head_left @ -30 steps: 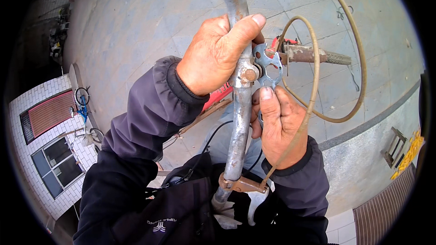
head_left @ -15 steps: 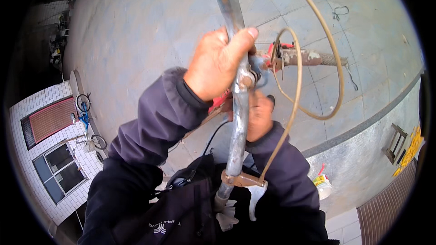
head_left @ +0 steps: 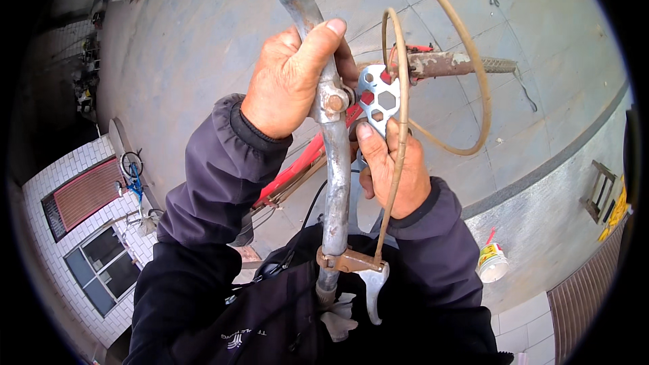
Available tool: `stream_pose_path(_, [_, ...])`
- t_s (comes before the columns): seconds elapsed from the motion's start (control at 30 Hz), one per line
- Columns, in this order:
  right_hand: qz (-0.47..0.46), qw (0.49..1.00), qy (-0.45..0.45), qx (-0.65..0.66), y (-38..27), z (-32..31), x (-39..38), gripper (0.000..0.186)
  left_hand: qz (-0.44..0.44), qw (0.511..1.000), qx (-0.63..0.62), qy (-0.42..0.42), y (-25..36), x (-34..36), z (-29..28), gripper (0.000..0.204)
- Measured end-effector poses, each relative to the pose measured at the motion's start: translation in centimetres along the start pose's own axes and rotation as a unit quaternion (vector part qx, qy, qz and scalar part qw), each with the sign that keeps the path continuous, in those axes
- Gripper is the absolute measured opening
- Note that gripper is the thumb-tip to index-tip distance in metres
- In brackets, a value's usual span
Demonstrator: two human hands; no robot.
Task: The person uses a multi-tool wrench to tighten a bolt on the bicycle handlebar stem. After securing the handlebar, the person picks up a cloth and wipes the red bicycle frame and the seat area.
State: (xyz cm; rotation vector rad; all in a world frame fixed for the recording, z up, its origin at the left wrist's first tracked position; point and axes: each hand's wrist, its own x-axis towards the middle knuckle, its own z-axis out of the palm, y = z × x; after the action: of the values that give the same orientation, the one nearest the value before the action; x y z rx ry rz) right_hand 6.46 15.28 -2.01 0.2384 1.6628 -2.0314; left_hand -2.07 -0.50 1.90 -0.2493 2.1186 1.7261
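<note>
My left hand (head_left: 287, 78) is wrapped round a worn grey bicycle handlebar (head_left: 336, 186), just above its rusty clamp bolt (head_left: 334, 103). Between thumb and fingers, my right hand (head_left: 400, 167) grips a flat silver multi-hole bicycle wrench (head_left: 380, 96) with hexagonal openings, held up to the right of the clamp. A tan brake cable (head_left: 399, 182) crosses in front of the right hand and loops upward. It runs from the brake lever (head_left: 370, 284) on the near end of the bar. Behind the hands lies the red bicycle frame (head_left: 297, 164), with the front wheel's rusty mudguard (head_left: 443, 64) beyond.
A grey paved yard (head_left: 203, 47) surrounds the bicycle. To the right are a low concrete wall (head_left: 541, 220), a white bucket (head_left: 492, 265) and a small wooden stool (head_left: 598, 192). At left, a blue bicycle (head_left: 134, 177) stands by a white-tiled building (head_left: 51, 209).
The right hand has come out from behind the handlebar to its right, bringing the wrench into view. The left hand keeps its grip, and bar and hand have shifted slightly left in the picture.
</note>
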Motion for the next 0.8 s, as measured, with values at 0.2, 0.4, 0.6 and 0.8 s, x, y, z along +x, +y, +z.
stream_pose_path(0.2, [0.029, 0.997, -0.057, 0.040, -1.1, -0.7, 0.4, 0.026, 0.014, 0.999, -0.021, 0.038, 0.0, 0.3, 1.0, 0.044])
stream_pose_path(0.4, [0.011, 0.991, -0.101, 0.086, -1.5, -1.2, 0.6, 0.021, -0.055, 0.997, -0.045, 0.021, -0.1, 0.5, 0.9, 0.042])
stream_pose_path(0.6, [-0.149, 0.985, -0.075, -0.041, -0.6, -2.1, 0.4, 0.015, -0.037, 0.999, -0.018, -0.014, -0.2, 0.7, 0.5, 0.045])
stream_pose_path(0.8, [-0.132, 0.985, -0.091, -0.067, -1.4, -2.3, 0.4, 0.016, -0.013, 0.999, -0.030, -0.002, -0.8, 0.7, 0.6, 0.042])
